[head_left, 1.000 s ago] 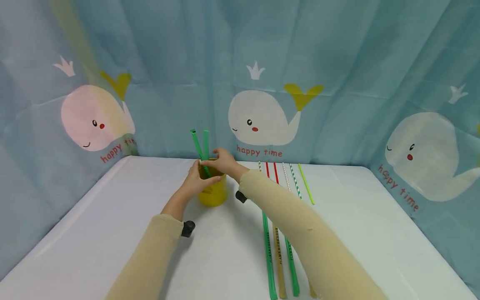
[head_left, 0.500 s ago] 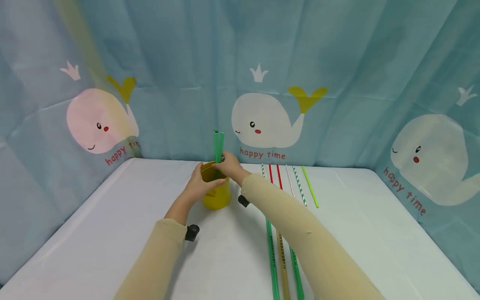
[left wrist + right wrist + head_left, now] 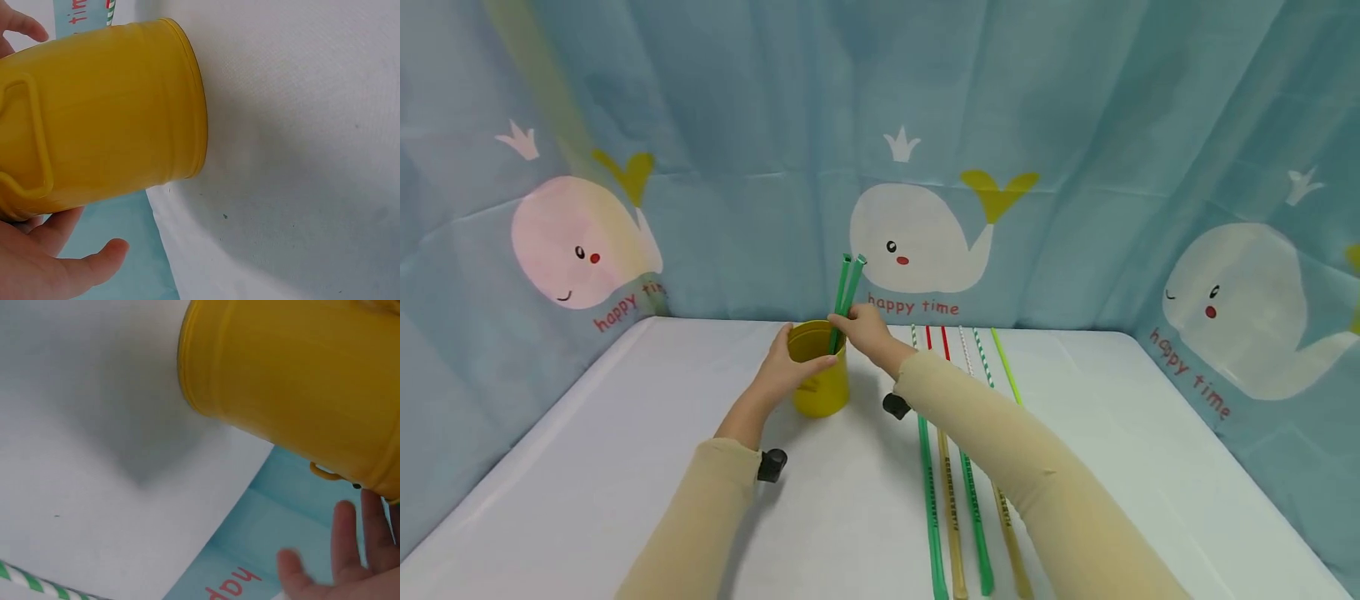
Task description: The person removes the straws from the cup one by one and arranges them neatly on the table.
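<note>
A yellow metal bucket (image 3: 822, 387) stands on the white table. My left hand (image 3: 780, 371) holds it by the rim, with the fingers on its left side and the thumb across the front. Two thick green straws (image 3: 853, 283) stand in the bucket, leaning right, their hollow top ends above the rim. My right hand (image 3: 867, 332) pinches them at the bucket's right edge. In the left wrist view the bucket (image 3: 106, 112) fills the left side, with its wire handle showing. In the right wrist view several fingers (image 3: 345, 540) are spread beside the bucket's upper end; the straws are hidden there.
To the right, several long green and gold straws (image 3: 931, 500) with dark print lie toward the front. Behind them lie thin striped, red and lime green straws (image 3: 1006, 362), partly covered by my right sleeve (image 3: 1000, 433). A blue whale-print curtain (image 3: 760, 233) hangs behind the table.
The green straws have swung from leaning left to leaning right, with my right hand moving toward the bucket's right rim. My left hand stays at the bucket.
</note>
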The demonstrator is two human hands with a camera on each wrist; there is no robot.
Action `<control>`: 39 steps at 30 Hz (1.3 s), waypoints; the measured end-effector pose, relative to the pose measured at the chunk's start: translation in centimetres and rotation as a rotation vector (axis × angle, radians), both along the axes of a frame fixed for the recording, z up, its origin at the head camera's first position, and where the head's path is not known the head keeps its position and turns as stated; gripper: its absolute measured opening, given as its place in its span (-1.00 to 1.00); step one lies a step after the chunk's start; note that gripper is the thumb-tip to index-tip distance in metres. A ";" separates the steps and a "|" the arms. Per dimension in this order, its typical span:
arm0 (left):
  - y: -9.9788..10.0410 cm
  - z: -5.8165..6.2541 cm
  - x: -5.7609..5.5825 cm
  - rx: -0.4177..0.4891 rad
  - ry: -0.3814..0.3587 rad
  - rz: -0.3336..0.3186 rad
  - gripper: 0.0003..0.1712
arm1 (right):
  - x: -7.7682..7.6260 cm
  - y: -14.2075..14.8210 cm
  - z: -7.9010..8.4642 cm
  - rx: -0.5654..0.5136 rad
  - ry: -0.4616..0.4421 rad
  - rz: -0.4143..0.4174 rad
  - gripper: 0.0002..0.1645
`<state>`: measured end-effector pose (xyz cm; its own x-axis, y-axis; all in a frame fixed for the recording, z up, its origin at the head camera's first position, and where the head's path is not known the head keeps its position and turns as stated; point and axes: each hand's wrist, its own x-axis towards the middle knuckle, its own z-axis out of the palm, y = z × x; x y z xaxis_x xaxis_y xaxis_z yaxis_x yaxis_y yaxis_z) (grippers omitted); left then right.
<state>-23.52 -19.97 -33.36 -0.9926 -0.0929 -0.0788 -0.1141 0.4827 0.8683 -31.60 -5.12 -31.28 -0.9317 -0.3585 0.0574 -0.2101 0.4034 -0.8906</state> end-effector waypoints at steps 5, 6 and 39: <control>-0.1 0.0 -0.1 0.021 -0.003 -0.008 0.25 | 0.5 1.2 0.2 -0.051 -0.057 0.022 -0.58; -0.1 0.0 -0.1 0.024 -0.003 -0.008 0.25 | 0.6 1.4 0.3 -0.063 -0.072 0.026 -0.57; -0.3 -0.5 -0.6 0.018 -0.038 0.019 0.26 | 2.5 14.6 3.0 -0.354 -0.036 -0.001 -0.57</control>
<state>-24.16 -20.28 -33.84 -0.9868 -0.1103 -0.1184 -0.1565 0.4646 0.8716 -29.12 9.46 -28.25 -0.9357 -0.3215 0.1454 -0.1761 0.0685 -0.9820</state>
